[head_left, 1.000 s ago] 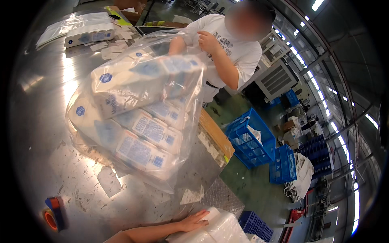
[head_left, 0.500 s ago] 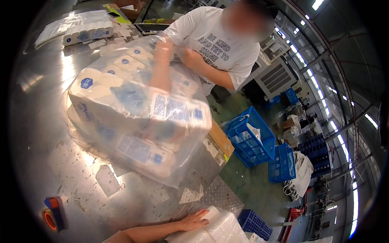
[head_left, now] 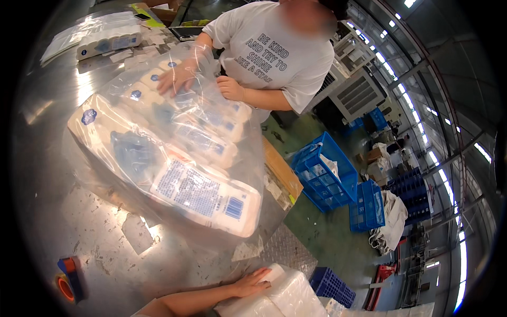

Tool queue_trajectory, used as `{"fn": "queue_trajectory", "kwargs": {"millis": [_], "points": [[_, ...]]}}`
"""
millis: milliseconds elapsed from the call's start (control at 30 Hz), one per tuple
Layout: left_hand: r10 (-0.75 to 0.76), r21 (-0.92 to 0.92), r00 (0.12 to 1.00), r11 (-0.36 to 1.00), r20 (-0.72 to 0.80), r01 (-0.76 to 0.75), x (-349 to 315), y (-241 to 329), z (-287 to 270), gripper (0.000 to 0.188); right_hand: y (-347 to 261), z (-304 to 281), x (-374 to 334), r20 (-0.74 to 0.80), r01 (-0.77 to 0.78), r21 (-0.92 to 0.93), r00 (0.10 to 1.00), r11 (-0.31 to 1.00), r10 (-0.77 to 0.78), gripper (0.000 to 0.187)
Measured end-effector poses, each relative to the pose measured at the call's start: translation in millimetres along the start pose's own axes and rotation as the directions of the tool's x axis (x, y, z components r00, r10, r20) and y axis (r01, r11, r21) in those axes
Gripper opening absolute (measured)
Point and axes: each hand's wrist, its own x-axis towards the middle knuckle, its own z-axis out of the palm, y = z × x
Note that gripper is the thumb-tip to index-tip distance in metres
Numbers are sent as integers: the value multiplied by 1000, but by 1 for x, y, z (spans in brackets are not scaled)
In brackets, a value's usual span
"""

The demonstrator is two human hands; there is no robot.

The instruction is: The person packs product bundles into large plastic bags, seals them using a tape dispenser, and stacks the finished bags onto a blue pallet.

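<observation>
My left hand (head_left: 250,283) lies with its fingers stretched out on top of a white plastic-wrapped bundle (head_left: 296,290) at the bottom edge. My right hand is not in view. Beyond, a large clear plastic bag (head_left: 127,190) lies on the metal table (head_left: 47,211). It holds several wrapped packs of toilet paper (head_left: 206,193) with blue print. Across the table a person in a white T-shirt (head_left: 264,47) has one hand (head_left: 179,76) on the packs, seemingly within the bag. This person's other hand (head_left: 229,88) is closed at the bag's edge.
A tape dispenser (head_left: 70,280), blue and orange, stands at the lower left. Flat plastic bags (head_left: 95,26) and another roll pack (head_left: 108,45) lie at the far left. Blue crates (head_left: 325,174) stand on the green floor to the right, beside a white cloth heap (head_left: 393,219).
The front toilet paper pack has tipped down toward me, showing more packs behind it. The other person's arm has drawn back from among the packs. My left hand has stayed on the bundle.
</observation>
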Motion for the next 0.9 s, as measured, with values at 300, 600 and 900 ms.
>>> {"fn": "queue_trajectory", "kwargs": {"millis": [300, 600, 900], "points": [[4, -42, 1000, 999, -23, -5, 6, -1, -6, 62, -27, -47, 37, 5, -10, 31, 1000, 999, 10, 88], [23, 30, 1000, 999, -11, -22, 3, 7, -9, 56, -32, -47, 34, 14, -33, 32, 999, 999, 32, 95], [46, -48, 999, 998, -7, -46, 2, 2, -9, 61, -33, -44, 30, 25, -53, 35, 998, 998, 52, 95]]}}
